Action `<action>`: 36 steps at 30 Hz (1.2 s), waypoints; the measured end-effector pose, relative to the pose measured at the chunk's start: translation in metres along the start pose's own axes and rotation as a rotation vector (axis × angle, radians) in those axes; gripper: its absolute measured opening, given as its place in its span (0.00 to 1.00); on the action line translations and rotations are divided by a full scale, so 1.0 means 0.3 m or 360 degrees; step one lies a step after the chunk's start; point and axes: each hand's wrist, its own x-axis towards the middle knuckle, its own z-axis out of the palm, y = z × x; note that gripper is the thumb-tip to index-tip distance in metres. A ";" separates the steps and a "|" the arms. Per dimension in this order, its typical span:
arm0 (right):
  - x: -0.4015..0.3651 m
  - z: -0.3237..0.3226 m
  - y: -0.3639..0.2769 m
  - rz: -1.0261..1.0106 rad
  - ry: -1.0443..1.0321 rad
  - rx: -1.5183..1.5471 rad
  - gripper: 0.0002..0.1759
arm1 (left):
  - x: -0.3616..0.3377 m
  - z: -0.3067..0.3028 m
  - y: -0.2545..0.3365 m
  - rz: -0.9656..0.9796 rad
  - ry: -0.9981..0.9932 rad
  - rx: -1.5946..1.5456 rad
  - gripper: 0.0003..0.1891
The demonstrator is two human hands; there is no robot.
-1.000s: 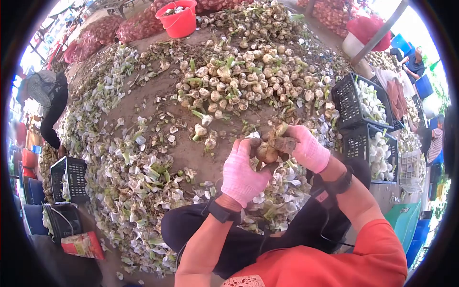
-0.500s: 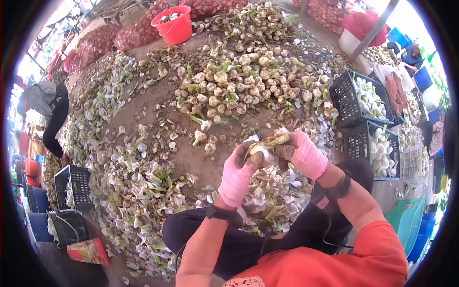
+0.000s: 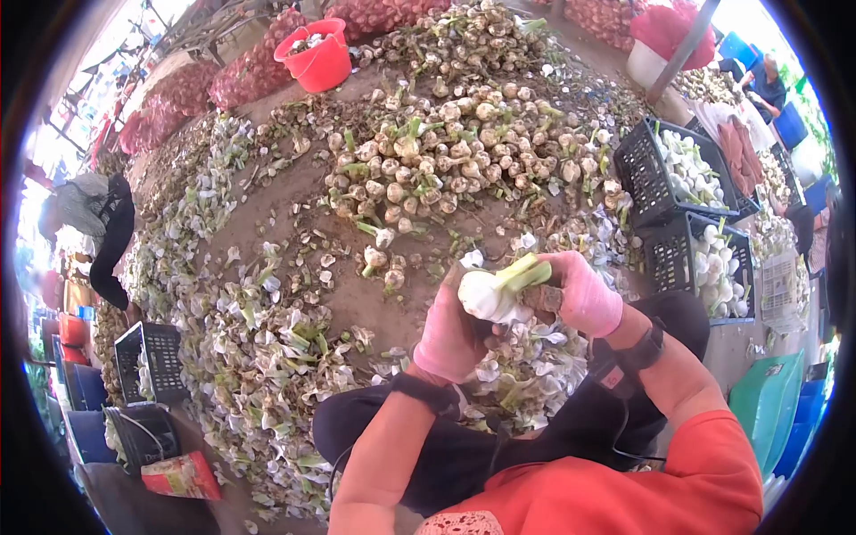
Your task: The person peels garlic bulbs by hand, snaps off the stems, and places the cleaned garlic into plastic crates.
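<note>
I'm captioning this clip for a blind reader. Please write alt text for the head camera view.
In pink gloves, the left hand and right hand hold a white garlic bulb with a green stalk above the person's lap. Ahead lies a pile of unpeeled garlic ringed by loose skins, with black crates of white bulbs at the right.

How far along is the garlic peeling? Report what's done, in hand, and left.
Done: white peeled bulbs sit in two black crates, and shed skins cover the ground. In hand: the left hand and right hand grip one garlic bulb, its head white and its green stalk on. Left: a large pile of unpeeled bulbs ahead.
</note>
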 end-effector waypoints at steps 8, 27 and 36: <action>0.007 0.002 0.052 -0.0042 0.0237 -0.0335 0.08 | 0.027 -0.035 -0.075 0.0948 0.0276 0.0894 0.27; -0.001 -0.065 0.001 0.0052 -0.0053 -0.0762 0.24 | -0.026 -0.035 -0.060 0.0621 0.0038 0.0880 0.33; -0.010 -0.034 -0.002 0.0025 0.0111 -0.0612 0.12 | -0.025 -0.040 -0.068 0.0577 0.0055 0.0729 0.35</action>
